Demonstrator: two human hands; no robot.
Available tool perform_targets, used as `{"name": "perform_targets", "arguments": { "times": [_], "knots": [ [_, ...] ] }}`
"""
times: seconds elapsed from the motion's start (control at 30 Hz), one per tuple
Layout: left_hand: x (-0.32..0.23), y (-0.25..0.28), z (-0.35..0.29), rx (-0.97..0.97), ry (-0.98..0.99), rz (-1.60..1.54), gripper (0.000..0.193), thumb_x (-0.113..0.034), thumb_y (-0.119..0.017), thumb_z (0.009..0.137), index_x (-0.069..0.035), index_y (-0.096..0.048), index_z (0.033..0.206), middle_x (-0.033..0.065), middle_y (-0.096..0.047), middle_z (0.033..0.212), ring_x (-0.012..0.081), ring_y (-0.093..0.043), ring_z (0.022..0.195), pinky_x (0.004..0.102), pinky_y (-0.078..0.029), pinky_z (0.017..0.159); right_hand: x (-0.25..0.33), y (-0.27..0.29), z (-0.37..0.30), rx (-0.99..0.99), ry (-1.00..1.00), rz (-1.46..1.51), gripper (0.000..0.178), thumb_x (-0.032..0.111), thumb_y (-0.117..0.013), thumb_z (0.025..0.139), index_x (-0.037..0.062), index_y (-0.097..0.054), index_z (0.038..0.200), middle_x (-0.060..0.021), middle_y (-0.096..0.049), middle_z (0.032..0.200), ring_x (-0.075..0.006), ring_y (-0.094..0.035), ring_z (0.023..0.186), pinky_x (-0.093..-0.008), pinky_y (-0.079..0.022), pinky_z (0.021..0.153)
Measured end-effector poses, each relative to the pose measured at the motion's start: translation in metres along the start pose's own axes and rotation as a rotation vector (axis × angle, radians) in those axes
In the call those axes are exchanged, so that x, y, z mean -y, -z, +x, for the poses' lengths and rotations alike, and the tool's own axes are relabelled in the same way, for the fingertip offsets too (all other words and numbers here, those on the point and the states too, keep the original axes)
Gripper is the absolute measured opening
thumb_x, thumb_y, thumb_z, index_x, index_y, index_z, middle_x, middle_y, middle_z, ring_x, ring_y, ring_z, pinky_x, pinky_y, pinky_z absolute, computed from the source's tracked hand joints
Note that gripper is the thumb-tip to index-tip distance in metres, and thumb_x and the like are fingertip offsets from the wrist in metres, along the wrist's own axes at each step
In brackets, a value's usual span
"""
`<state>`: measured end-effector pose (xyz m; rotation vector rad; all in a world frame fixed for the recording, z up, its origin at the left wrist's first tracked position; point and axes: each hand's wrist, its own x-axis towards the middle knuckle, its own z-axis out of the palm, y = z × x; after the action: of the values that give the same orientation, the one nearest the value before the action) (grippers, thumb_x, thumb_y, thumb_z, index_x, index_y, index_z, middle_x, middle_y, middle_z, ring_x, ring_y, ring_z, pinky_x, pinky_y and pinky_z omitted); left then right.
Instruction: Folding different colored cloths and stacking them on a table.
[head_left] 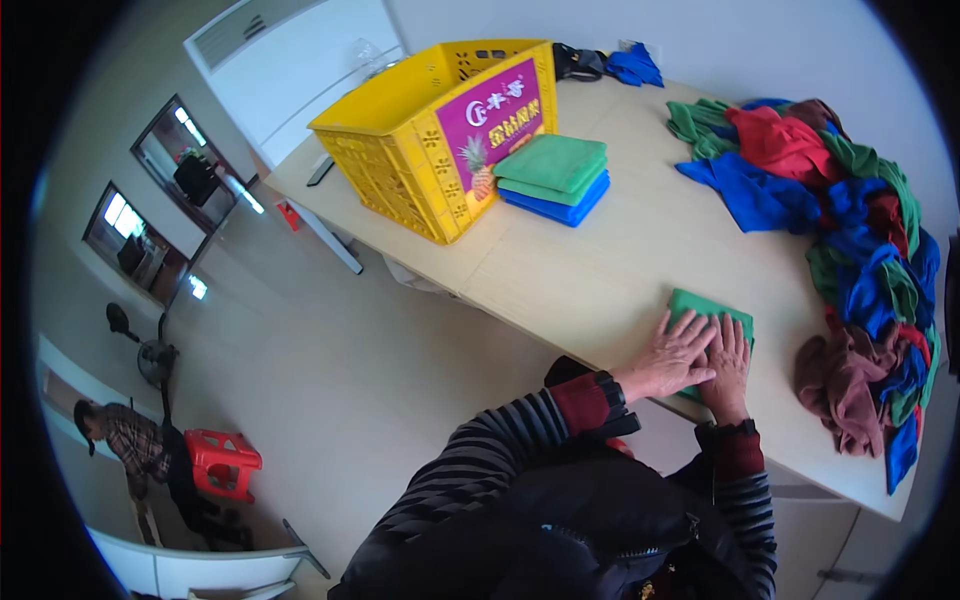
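Observation:
A folded green cloth [712,303] lies near the front edge of the table, partly covered by my hands. My left hand [672,355] rests flat on it, fingers stretched out. Beside it and slightly overlapping, my right hand [727,370] also presses flat, its fingers extended. Neither hand grips anything. Farther off stands a neat stack of folded cloths, green ones [553,165] on top and blue ones [565,208] below. To my right spreads a loose heap of crumpled cloths in blue [765,195], red [785,145], green and brown [850,385].
A yellow plastic crate [385,185] with a purple label stands on the wooden table [590,270], behind the stack. Black and blue items [635,66] lie at the far edge by the wall. At left on the floor are a red stool [222,462] and another person [150,450].

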<state>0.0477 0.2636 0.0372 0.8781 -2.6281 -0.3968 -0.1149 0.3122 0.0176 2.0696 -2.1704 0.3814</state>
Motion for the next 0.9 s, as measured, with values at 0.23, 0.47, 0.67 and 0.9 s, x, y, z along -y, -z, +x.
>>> {"name": "perform_targets", "arguments": {
  "times": [0.23, 0.47, 0.67, 0.9],
  "knots": [
    [0.011, -0.001, -0.009, -0.056, -0.043, 0.095, 0.080, -0.054, -0.057, 0.094, -0.002, -0.037, 0.152, 0.0158, -0.031, 0.161, 0.0323, -0.022, 0.152, 0.0542, -0.017, 0.121, 0.001, 0.001, 0.004, -0.059, 0.005, 0.083, 0.062, 0.040, -0.051, 0.098, 0.0081, -0.041, 0.150, -0.0165, -0.036, 0.158, -0.0370, -0.029, 0.147, -0.0511, -0.021, 0.121],
    [0.021, -0.006, -0.007, -0.035, -0.085, 0.162, 0.082, -0.055, -0.056, 0.095, -0.001, -0.035, 0.152, 0.0184, -0.029, 0.161, 0.0357, -0.024, 0.150, 0.0569, -0.020, 0.120, -0.002, 0.009, 0.001, -0.055, -0.067, 0.092, 0.063, 0.044, -0.047, 0.101, 0.0064, -0.040, 0.151, -0.0159, -0.038, 0.157, -0.0338, -0.029, 0.149, -0.0482, -0.021, 0.121],
    [0.018, -0.009, -0.012, -0.004, -0.107, 0.173, 0.080, -0.056, -0.051, 0.098, -0.003, -0.031, 0.155, 0.0158, -0.026, 0.163, 0.0345, -0.021, 0.151, 0.0543, -0.019, 0.120, -0.014, 0.005, -0.017, -0.076, -0.103, 0.067, 0.064, 0.045, -0.045, 0.101, 0.0054, -0.040, 0.151, -0.0154, -0.037, 0.158, -0.0329, -0.029, 0.149, -0.0474, -0.024, 0.120],
    [0.018, -0.007, -0.016, -0.007, -0.118, 0.175, 0.079, -0.054, -0.052, 0.098, -0.001, -0.033, 0.153, 0.0177, -0.027, 0.162, 0.0363, -0.023, 0.150, 0.0571, -0.020, 0.120, -0.017, 0.009, -0.028, -0.051, -0.157, 0.060, 0.064, 0.045, -0.044, 0.102, 0.0050, -0.038, 0.152, -0.0153, -0.035, 0.159, -0.0351, -0.030, 0.147, -0.0475, -0.025, 0.119]
  ]
}}
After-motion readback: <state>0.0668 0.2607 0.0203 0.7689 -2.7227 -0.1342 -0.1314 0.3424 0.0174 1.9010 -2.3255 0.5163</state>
